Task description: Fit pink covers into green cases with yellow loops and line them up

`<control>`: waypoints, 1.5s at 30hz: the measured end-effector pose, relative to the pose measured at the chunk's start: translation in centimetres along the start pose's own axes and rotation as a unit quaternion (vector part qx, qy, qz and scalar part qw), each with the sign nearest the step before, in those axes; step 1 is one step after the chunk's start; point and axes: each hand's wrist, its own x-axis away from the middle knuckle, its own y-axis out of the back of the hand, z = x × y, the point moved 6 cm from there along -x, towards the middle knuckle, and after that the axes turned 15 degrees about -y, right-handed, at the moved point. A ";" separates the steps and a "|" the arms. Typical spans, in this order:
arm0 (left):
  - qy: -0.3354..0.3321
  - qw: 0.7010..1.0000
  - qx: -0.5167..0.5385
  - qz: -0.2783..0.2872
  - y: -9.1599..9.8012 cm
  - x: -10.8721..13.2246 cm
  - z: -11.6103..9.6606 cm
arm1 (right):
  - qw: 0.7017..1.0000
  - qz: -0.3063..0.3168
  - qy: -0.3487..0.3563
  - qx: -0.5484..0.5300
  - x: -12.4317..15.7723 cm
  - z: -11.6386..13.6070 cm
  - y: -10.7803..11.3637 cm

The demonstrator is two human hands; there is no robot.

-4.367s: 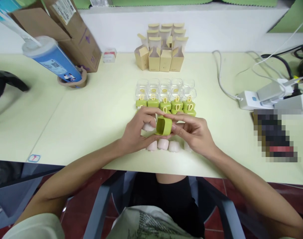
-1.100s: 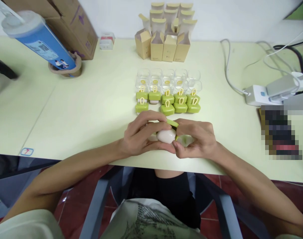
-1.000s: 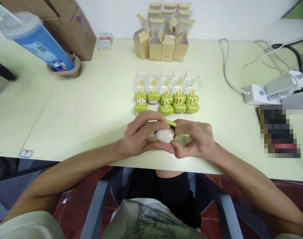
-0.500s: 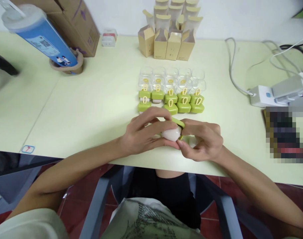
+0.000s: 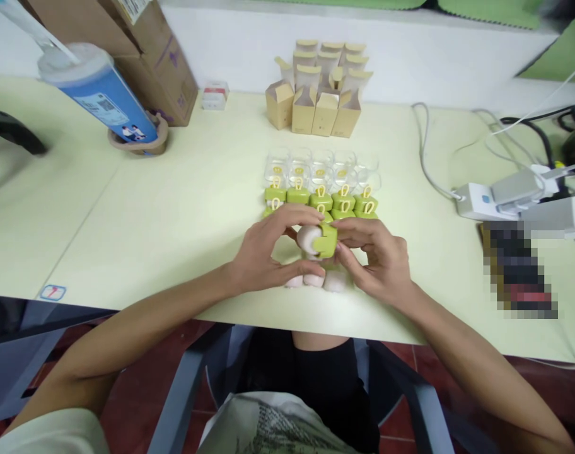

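Observation:
Between my two hands is a small white rounded piece (image 5: 308, 240) with a green cover (image 5: 328, 242) fitted over its right part. My left hand (image 5: 267, 254) curls around it from the left, index finger at the top and thumb underneath. Fingertips and thumb of my right hand (image 5: 383, 258) grip the green cover from the right. Just below, several loose white pieces (image 5: 335, 281) lie on the table, partly behind my left thumb. Beyond my hands stand rows of green-capped pieces with pale loops (image 5: 321, 198), the nearest ones partly hidden by my fingers.
Clear plastic covers (image 5: 299, 165) line up behind the green rows. Open cardboard boxes (image 5: 304, 113) stand by the wall. A blue cup (image 5: 120, 104) and a large carton (image 5: 159, 63) are at left. At right lie a power strip (image 5: 476, 200) with cables and a pixelated dark object (image 5: 519, 268).
The held piece has turned, so the green cover's side now faces up. Loose white pieces under my hands have come into sight. The camera view has tilted up slightly.

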 end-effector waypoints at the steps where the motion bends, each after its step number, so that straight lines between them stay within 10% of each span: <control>1: 0.002 1.000 0.000 0.019 -0.3 0.0 0.1 | 1.000 0.000 0.000 0.009 -0.1 0.1 0.1; 12: 0.134 0.983 0.111 0.059 -0.4 0.3 1.7 | 0.975 -0.034 0.133 0.173 -0.2 1.8 1.2; 31: 0.249 0.947 0.202 -0.013 -1.5 2.1 3.1 | 0.994 0.042 0.050 0.083 -0.9 0.7 0.3; 40: 0.132 0.983 0.116 0.051 -0.6 0.1 0.2 | 0.985 -0.125 -0.002 0.120 -1.3 -0.2 2.6; 45: 0.114 0.991 0.075 0.006 0.5 -0.1 0.3 | 0.988 -0.103 0.030 0.113 -1.2 0.3 2.0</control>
